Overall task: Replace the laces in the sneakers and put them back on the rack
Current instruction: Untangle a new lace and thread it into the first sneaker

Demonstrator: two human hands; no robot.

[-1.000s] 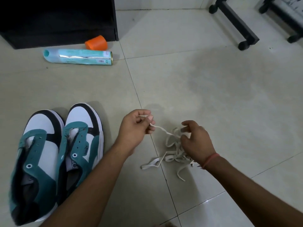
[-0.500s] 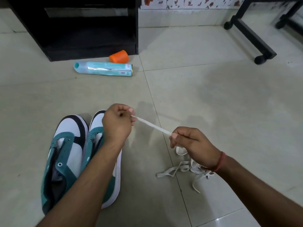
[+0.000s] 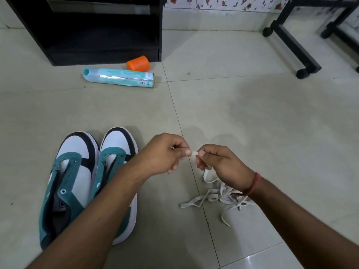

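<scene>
Both hands pinch one short stretch of flat white fabric lace (image 3: 193, 153): L hand (image 3: 162, 155) and R hand (image 3: 220, 164) close together, fingertips nearly touching. Rest of the lace trails down to a loose tangle (image 3: 217, 197) on the tiled floor (image 3: 252, 117), under the R wrist. Lace should handle as light, limp, prone to snag; best grip near the tip. Pair of teal, white and black sneakers (image 3: 83, 181) sits beside the L forearm, eyelets unlaced, openings showing only dark lining. Black rack (image 3: 101, 30) w/ open shelves stands beyond; contents cannot be made out.
</scene>
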